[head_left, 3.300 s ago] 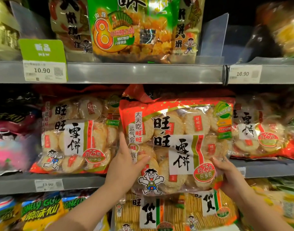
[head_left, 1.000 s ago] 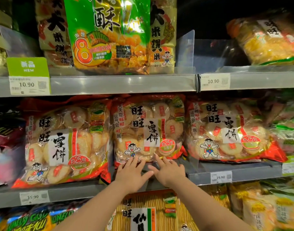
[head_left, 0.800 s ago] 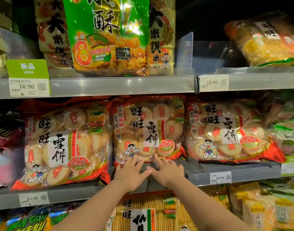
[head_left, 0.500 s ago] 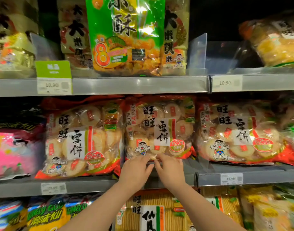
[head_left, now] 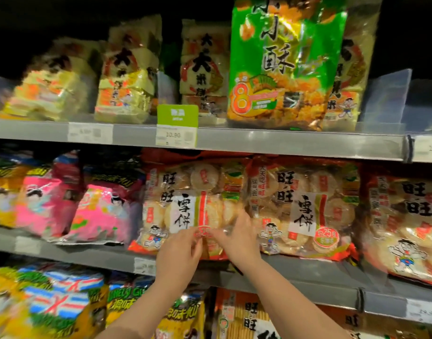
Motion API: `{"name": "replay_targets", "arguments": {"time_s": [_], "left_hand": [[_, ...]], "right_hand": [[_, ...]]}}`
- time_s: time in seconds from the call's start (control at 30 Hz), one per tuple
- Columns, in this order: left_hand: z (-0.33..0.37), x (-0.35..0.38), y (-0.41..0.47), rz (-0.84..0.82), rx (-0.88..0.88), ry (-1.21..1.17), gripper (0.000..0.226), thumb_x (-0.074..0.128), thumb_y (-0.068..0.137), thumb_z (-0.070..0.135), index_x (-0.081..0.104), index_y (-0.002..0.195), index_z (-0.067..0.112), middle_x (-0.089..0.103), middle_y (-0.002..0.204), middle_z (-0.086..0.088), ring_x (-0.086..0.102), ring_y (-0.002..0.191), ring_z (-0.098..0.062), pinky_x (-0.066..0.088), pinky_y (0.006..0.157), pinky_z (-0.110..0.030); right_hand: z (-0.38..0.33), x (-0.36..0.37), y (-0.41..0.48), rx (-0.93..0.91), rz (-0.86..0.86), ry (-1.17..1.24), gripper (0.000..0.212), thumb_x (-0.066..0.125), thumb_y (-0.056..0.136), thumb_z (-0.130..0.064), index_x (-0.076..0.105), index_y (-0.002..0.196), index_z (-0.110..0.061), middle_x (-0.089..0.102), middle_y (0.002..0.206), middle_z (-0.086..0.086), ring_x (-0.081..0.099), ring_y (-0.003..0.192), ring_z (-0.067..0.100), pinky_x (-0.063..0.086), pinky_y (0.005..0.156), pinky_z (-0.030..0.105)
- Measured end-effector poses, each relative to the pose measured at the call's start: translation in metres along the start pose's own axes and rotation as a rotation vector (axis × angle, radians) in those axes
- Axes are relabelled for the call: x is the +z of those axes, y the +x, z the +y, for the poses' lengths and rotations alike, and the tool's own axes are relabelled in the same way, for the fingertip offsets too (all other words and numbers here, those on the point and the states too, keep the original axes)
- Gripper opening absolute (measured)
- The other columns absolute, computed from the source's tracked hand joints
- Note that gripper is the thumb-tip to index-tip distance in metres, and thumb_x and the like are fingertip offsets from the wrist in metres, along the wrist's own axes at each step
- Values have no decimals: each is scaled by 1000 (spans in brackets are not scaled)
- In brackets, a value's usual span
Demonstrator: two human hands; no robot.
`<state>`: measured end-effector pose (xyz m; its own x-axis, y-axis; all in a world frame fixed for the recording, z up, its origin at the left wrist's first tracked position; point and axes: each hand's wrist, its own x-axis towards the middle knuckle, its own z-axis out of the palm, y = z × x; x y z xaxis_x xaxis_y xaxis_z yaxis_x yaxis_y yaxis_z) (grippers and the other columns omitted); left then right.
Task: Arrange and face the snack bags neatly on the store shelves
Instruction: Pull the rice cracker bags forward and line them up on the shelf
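Note:
Three red-edged clear bags of round rice crackers stand in a row on the middle shelf [head_left: 308, 270]. Both my hands are on the lower front of the leftmost bag [head_left: 185, 192]. My left hand [head_left: 178, 255] pinches the plastic by the round red sticker. Just to the right of it, my right hand [head_left: 237, 238] grips the same bag with its fingers spread up the bag's front. The middle bag [head_left: 305, 206] and the right bag [head_left: 406, 223] stand upright, faces forward, untouched.
Pink bags [head_left: 102, 211] lean left of the cracker bags. On the upper shelf [head_left: 283, 143] a tall green bag [head_left: 283, 57] stands before yellow bags, near a green price tag [head_left: 177, 116] and a clear divider [head_left: 384, 96]. Yellow and blue bags [head_left: 51, 302] fill the shelf below.
My hands have left the bottom of the middle cracker bag and moved left onto the leftmost bag. My view has swung left, so the pink bags now show.

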<state>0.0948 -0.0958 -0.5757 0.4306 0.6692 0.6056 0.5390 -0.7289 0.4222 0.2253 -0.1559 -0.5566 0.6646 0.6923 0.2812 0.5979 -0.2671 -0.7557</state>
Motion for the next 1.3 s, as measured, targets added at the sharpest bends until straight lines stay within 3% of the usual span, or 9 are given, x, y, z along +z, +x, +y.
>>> {"name": "replay_targets", "arguments": {"time_s": [0.1,0.27,0.4,0.57,0.9,0.97,1.07,1.2,1.3], "left_hand": [[-32,-1,-1,16,7,29,22,51,90,33,59,106,19,64,96,-3,58,91,-23,43,71,-35],[-65,3,-9,-46,29,80,41,49,85,50,52,118,25,57,109,1,54,100,-21,46,76,-32],[-73,13,-12,-107,-14,143,61,56,82,52,43,133,22,51,128,-1,48,116,-25,46,90,-35],[-77,18,-15,-67,35,179,64,70,71,49,51,126,22,57,120,-1,55,107,-26,51,79,-39],[-56,25,-20,13,235,305,94,86,50,47,42,130,23,57,118,-7,51,108,-27,52,75,-44],[-46,27,-20,47,261,314,93,87,50,43,43,129,24,57,118,-7,49,107,-27,51,77,-45],[-29,27,-17,122,338,326,80,83,57,32,46,128,27,56,119,-4,44,108,-25,46,84,-47],[-2,21,-10,250,528,268,51,51,71,14,56,120,28,57,114,0,45,105,-21,30,88,-37],[23,22,-7,211,671,172,47,66,65,15,59,109,27,64,98,3,46,96,-17,29,81,-33]], "right_hand": [[-7,2,16,148,20,103,114,71,61,-64,17,146,-11,29,150,8,25,138,29,29,111,47],[-24,4,15,136,106,-13,93,70,55,-68,46,128,-16,55,128,4,46,121,26,40,100,45],[-44,2,-1,50,140,66,91,73,62,-58,33,133,-19,58,120,2,51,115,25,41,98,41],[-46,-6,-13,54,130,298,87,79,65,-46,29,134,-24,52,110,-7,49,90,9,42,74,25],[10,-67,-7,112,127,656,83,83,64,-24,39,134,-22,58,120,-5,58,104,13,48,91,33],[18,-77,-7,119,125,660,83,84,62,-27,41,133,-23,62,117,-3,61,103,15,49,95,40],[28,-105,-8,88,139,665,81,84,61,-27,43,131,-21,65,112,-3,64,99,13,52,87,34],[51,-151,-14,100,152,695,87,83,47,-35,51,126,-18,69,108,4,69,94,23,54,85,45],[77,-184,-21,108,141,710,66,81,56,-25,58,117,-15,72,103,8,69,91,32,51,89,55]]}}
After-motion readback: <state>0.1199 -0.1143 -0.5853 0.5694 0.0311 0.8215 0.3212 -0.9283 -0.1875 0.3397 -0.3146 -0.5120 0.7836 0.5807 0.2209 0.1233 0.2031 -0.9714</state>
